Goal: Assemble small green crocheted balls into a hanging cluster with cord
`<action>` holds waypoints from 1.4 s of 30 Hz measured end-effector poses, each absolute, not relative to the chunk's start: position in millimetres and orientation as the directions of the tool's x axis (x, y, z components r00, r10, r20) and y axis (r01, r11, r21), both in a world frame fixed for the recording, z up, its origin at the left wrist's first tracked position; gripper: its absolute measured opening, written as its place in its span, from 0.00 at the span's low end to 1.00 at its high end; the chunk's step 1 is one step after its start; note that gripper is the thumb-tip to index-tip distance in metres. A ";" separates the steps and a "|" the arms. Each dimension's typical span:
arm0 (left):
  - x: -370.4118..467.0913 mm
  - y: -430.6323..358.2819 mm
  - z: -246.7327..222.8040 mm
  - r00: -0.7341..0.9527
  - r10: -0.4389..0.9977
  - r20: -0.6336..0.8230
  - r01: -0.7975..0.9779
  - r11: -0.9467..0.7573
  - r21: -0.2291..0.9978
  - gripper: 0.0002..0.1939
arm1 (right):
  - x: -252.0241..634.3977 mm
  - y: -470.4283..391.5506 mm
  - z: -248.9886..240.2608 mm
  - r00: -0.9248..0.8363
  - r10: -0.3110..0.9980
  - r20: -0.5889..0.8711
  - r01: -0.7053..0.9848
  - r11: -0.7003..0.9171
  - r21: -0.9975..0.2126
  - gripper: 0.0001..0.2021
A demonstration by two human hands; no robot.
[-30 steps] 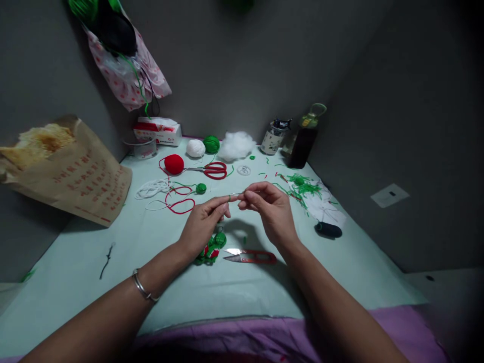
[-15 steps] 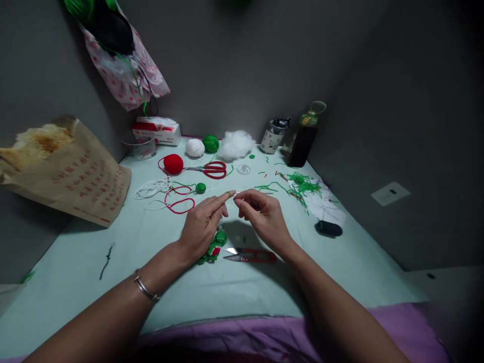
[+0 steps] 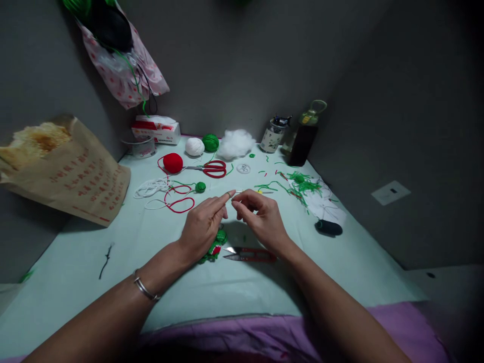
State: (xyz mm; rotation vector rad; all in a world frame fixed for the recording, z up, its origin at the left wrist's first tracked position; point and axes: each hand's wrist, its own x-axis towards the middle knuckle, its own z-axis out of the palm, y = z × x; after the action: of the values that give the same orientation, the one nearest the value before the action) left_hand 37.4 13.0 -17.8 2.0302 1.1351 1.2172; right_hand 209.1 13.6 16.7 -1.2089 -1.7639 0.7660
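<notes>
My left hand [image 3: 204, 222] is over the middle of the table, its index finger stretched toward the right hand and a thin band round that finger. Its other fingers are bent and partly hidden. Close by, my right hand [image 3: 260, 214] pinches thumb and index finger together by the left fingertips; what they hold is too small to make out. A thin rod with a yellow part [image 3: 260, 192] shows just beyond the right hand. Below the left hand lies a green and red crocheted piece [image 3: 217, 248], partly covered. Thread snips [image 3: 251, 254] with an orange-red handle rest beside it.
Red-handled scissors [image 3: 215, 169], a red yarn ball [image 3: 173, 163], white stuffing [image 3: 236, 144] and a small green ball [image 3: 200, 187] lie farther back. Green yarn scraps [image 3: 304, 185] and a dark case-like object [image 3: 328, 228] are at right. A paper food bag [image 3: 94, 176] stands left.
My right hand has shifted slightly left and its pinch now sits a little lower, just under the left index finger. The yellow part of the rod has come into view.
</notes>
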 end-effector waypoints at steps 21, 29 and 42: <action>36.8 19.0 -29.3 0.329 0.722 0.608 0.572 -0.665 0.480 0.21 | 207.5 19.3 12.0 -0.154 0.971 0.185 0.362 0.230 -0.903 0.08; 36.5 19.3 -29.5 0.351 0.712 0.608 0.602 -0.669 0.436 0.21 | 207.0 19.3 10.8 -0.142 0.969 0.200 0.386 0.241 -0.890 0.09; 36.4 19.0 -27.5 0.337 0.735 0.589 0.571 -0.657 0.493 0.22 | 207.3 17.0 9.3 -0.163 0.936 0.314 0.502 0.352 -0.790 0.07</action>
State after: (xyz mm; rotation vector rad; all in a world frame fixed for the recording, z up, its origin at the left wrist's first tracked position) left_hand 36.4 19.0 -27.5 2.3995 1.1891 1.2188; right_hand 207.3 17.0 9.3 -1.2681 -1.8014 0.6718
